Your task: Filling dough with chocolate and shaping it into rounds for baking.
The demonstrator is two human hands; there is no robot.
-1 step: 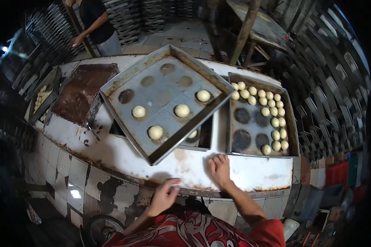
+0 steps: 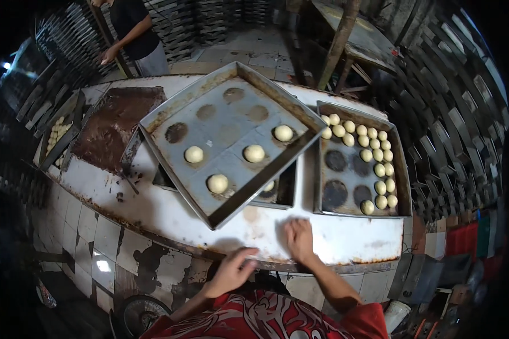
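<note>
My left hand (image 2: 233,273) is above the table's near edge with its fingers loosely spread, holding nothing I can see. To its right, my right hand (image 2: 300,238) is over the white tabletop, fingers curled in; whatever might be inside them is hidden. Just beyond both hands, a large metal baking tray (image 2: 220,212) lies askew on top of a darker tray (image 2: 278,198). Several pale dough balls (image 2: 254,153) sit on the upper tray among round dark stains. A third baking tray (image 2: 318,186) at the right carries many dough balls (image 2: 379,170) along its far and right sides.
At the left a tray of brown chocolate-like paste (image 2: 110,127) has a tool handle (image 2: 131,183) by its near corner. Farther left is another tray of dough balls (image 2: 55,133). A person (image 2: 134,34) stands across the rusty-edged table (image 2: 353,240). A wooden post (image 2: 342,42) rises behind it.
My left hand has shifted slightly to the right. My right hand has moved a little nearer to me and left, its fingers more curled. The trays keep their places on the table.
</note>
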